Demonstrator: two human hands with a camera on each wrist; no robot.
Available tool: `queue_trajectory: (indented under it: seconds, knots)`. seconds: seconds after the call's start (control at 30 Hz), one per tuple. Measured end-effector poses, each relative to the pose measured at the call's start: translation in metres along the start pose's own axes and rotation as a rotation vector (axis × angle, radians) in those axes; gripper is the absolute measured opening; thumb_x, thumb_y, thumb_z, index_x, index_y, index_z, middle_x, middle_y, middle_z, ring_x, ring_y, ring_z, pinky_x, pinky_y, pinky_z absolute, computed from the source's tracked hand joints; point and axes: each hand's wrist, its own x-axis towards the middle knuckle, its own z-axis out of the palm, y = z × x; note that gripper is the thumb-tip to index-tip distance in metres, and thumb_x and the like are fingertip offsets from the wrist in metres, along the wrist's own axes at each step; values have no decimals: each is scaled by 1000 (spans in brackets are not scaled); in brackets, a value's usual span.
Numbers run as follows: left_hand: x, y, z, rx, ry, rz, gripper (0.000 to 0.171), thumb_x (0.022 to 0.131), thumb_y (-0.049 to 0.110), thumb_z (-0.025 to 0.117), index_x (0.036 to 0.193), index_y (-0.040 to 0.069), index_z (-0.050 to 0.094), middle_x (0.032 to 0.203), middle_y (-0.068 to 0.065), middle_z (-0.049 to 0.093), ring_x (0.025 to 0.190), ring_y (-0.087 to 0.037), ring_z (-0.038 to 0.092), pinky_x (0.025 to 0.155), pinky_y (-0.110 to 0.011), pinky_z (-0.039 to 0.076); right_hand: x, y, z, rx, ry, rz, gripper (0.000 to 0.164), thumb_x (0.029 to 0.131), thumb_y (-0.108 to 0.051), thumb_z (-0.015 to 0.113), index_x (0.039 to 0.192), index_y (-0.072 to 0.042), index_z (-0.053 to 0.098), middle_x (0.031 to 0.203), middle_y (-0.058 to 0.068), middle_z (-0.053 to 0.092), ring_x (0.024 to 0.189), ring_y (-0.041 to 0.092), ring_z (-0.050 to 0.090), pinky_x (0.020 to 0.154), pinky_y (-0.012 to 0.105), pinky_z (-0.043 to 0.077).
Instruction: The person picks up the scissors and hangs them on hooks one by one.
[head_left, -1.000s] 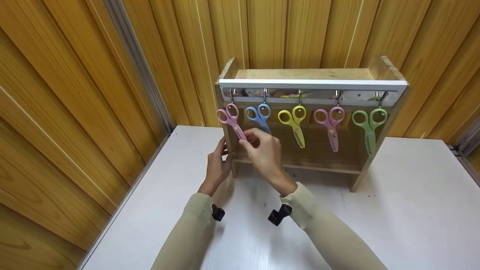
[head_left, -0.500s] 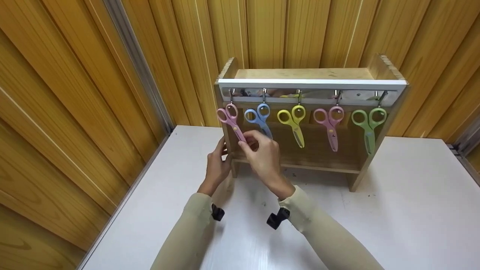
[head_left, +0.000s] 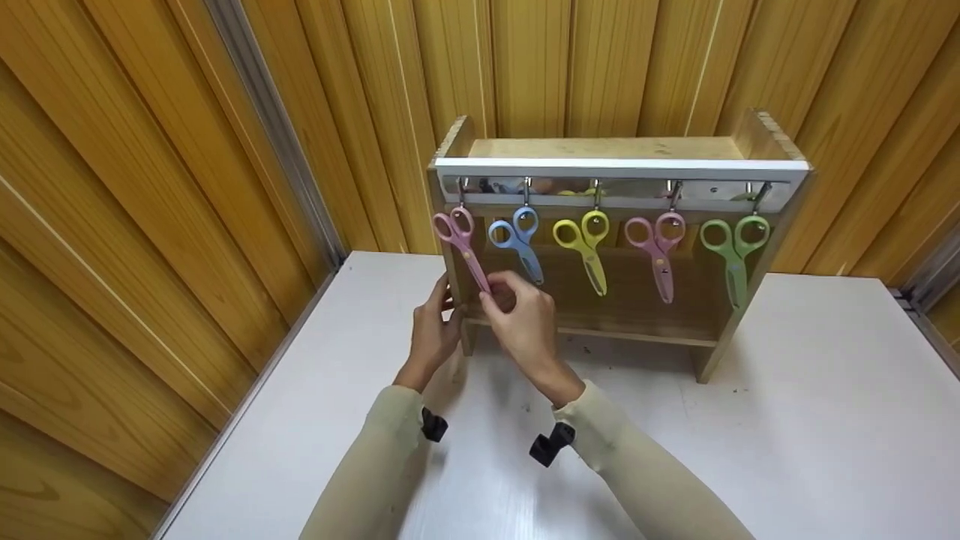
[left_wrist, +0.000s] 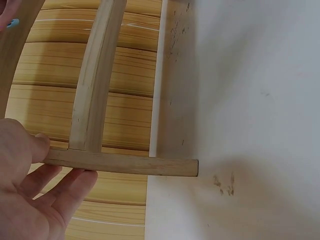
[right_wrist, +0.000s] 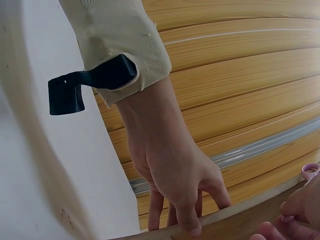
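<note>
A small wooden rack [head_left: 607, 147] carries scissors on metal hooks. My right hand [head_left: 523, 324] pinches the lower blade end of the leftmost pink scissors [head_left: 466, 251], whose handle loop is at its hook. The blade tip is hidden by the fingers. My left hand [head_left: 433, 337] grips the rack's left side panel [left_wrist: 125, 164], thumb on one side and fingers on the other in the left wrist view. Beside the held pair hang blue scissors [head_left: 526, 255], yellow scissors [head_left: 592, 259], a second pink pair [head_left: 660, 262] and green scissors [head_left: 735, 262].
The rack stands on a white table [head_left: 817, 420]. Behind and to the left rise wood-patterned walls [head_left: 150, 225], with a metal strip [head_left: 289, 142] at the corner. A black wrist mount [head_left: 553, 444] sits on the right sleeve.
My right hand has slid slightly down along the pink scissors, and more of the blue scissors' blade shows. My left hand keeps its hold on the rack.
</note>
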Motion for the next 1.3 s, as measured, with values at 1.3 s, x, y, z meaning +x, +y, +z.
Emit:
queue_trajectory:
  seconds: [1.3]
  knots:
    - [-1,0,-1,14,-9,3,61,97,-6,62,154,4,43,132,-23,66,112,-36,69,92,-40,60,-1,7,7,-35,-3,26,18,87,-8,78,104,-10,76,97,1,79,92,22,74,78,44,58]
